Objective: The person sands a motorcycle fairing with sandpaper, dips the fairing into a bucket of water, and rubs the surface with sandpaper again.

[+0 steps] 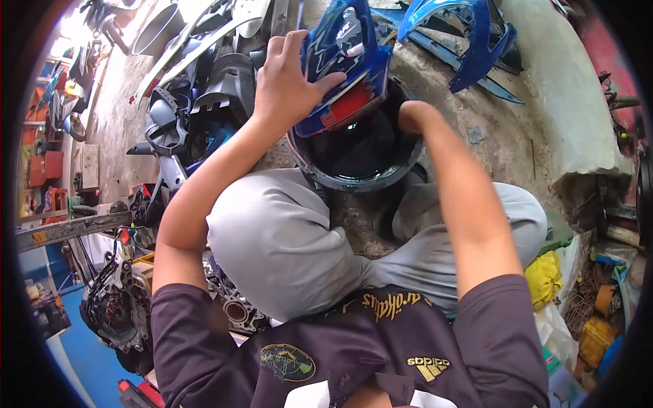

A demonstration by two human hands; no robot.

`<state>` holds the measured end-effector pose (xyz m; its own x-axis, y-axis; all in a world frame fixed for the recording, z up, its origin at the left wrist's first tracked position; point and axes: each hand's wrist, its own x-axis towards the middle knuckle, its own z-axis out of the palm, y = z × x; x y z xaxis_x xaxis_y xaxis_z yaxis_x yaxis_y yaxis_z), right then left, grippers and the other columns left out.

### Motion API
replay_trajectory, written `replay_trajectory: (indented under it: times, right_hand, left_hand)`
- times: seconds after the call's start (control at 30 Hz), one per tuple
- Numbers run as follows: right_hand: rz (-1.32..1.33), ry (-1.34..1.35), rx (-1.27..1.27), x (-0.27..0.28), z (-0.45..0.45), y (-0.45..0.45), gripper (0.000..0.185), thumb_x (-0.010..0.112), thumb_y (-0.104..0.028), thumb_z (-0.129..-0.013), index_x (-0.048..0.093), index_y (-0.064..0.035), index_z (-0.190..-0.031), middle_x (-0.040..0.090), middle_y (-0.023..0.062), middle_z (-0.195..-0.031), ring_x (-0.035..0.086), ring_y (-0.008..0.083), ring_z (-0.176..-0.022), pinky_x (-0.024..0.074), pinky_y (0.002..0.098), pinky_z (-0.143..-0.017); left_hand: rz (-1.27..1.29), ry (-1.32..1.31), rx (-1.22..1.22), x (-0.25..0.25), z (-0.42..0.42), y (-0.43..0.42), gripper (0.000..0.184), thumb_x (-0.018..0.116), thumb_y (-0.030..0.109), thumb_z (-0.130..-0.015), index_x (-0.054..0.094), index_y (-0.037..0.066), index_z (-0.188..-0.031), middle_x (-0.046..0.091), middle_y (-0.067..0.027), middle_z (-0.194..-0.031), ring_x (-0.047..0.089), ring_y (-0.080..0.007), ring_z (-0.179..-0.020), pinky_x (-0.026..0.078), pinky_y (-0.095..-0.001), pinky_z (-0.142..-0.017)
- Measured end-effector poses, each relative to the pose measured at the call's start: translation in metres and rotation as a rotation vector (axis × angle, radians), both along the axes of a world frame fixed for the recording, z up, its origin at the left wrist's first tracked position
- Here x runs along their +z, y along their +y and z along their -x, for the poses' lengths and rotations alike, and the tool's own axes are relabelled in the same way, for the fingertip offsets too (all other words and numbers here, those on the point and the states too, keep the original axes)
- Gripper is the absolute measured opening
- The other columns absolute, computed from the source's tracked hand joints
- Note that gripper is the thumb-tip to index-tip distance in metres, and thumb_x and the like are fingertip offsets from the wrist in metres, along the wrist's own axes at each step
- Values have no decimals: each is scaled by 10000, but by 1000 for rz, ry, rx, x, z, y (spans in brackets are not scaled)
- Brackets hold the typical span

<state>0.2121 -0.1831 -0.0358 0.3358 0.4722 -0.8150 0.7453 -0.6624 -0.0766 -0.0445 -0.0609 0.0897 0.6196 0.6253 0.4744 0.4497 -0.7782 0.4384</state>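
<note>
My left hand (289, 85) grips the left edge of a glossy blue motorcycle fairing panel (350, 75), thumb across its face and fingers at its far side. The panel, which has a red patch low down, is tilted above a round black tub (354, 182) of dark liquid between my legs. Its lower end overlaps the tub's opening. My right hand (415, 115) is at the tub's right rim, bent inward. Its fingers are hidden, so whether they hold anything does not show.
More blue fairing parts (469, 47) lie at the back right. Black and grey plastic motorcycle parts (170, 122) are piled at the left, with an engine (115, 306) beyond my left arm. A concrete ledge (578, 102) runs along the right, near a yellow bag (544, 280).
</note>
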Motion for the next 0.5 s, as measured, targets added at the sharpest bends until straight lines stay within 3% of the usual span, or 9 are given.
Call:
replay_trajectory:
  times: [0.07, 0.17, 0.27, 0.33, 0.37, 0.4, 0.47, 0.5]
  right_hand:
    - [-370, -275, 42, 3, 47, -24, 320, 668, -168, -941, 835, -67, -1196, 789, 234, -1275, 787, 367, -1158, 627, 464, -974]
    - [-466, -304, 90, 10, 87, -25, 340, 631, -226, -965, 836, -7, -1125, 784, 256, -1238, 758, 434, -1183, 641, 520, -951]
    - [-408, -60, 306, -33, 81, -6, 352, 647, -237, -961, 825, 5, -1144, 788, 254, -1221, 764, 424, -1170, 636, 513, -968]
    - [-308, 27, 262, -41, 74, -2, 356, 642, -252, -964, 830, -18, -1155, 780, 254, -1246, 758, 422, -1176, 619, 496, -1012]
    - [-323, -13, 421, -80, 60, -7, 357, 639, -253, -967, 830, -17, -1154, 778, 254, -1250, 757, 420, -1178, 617, 490, -1018]
    - [-335, -53, 579, -105, 48, -9, 358, 635, -253, -969, 830, -17, -1153, 777, 254, -1255, 756, 419, -1179, 615, 484, -1025]
    - [-310, -127, 468, -118, 38, -13, 367, 646, -232, -941, 834, -23, -1177, 764, 245, -1309, 736, 392, -1243, 590, 462, -1072]
    - [-290, -161, 404, -123, 38, -19, 375, 651, -221, -926, 836, -26, -1188, 757, 241, -1336, 726, 379, -1274, 578, 452, -1095]
  left_hand:
    - [74, -2, 52, 7, 8, -5, 895, 973, 482, -779, 546, 91, -1462, 607, -219, -1321, 706, -457, -1134, 589, -550, -955]
    - [67, -37, 73, 7, 19, 1, 892, 975, 463, -781, 549, 81, -1465, 623, -226, -1311, 693, -457, -1154, 574, -536, -977]
    - [70, -68, 85, 10, 39, 2, 877, 975, 430, -786, 549, 68, -1463, 645, -231, -1291, 690, -454, -1156, 570, -530, -975]
    - [81, -82, 69, 15, 50, 1, 874, 977, 423, -784, 552, 63, -1457, 654, -232, -1280, 689, -451, -1157, 567, -528, -979]
    - [101, -97, 62, 20, 53, -1, 880, 982, 424, -775, 555, 54, -1450, 666, -231, -1262, 689, -444, -1158, 563, -522, -989]
    - [67, -107, 70, 20, 55, 0, 904, 992, 438, -767, 559, 36, -1451, 676, -209, -1230, 681, -370, -1034, 568, -475, -914]
    - [12, -118, 79, 14, 58, -1, 955, 1013, 467, -751, 568, -2, -1454, 696, -166, -1166, 664, -222, -785, 576, -383, -763]
    - [24, -112, 85, 11, 59, -1, 954, 1011, 479, -753, 561, -1, -1444, 691, -173, -1182, 668, -221, -794, 581, -383, -776]
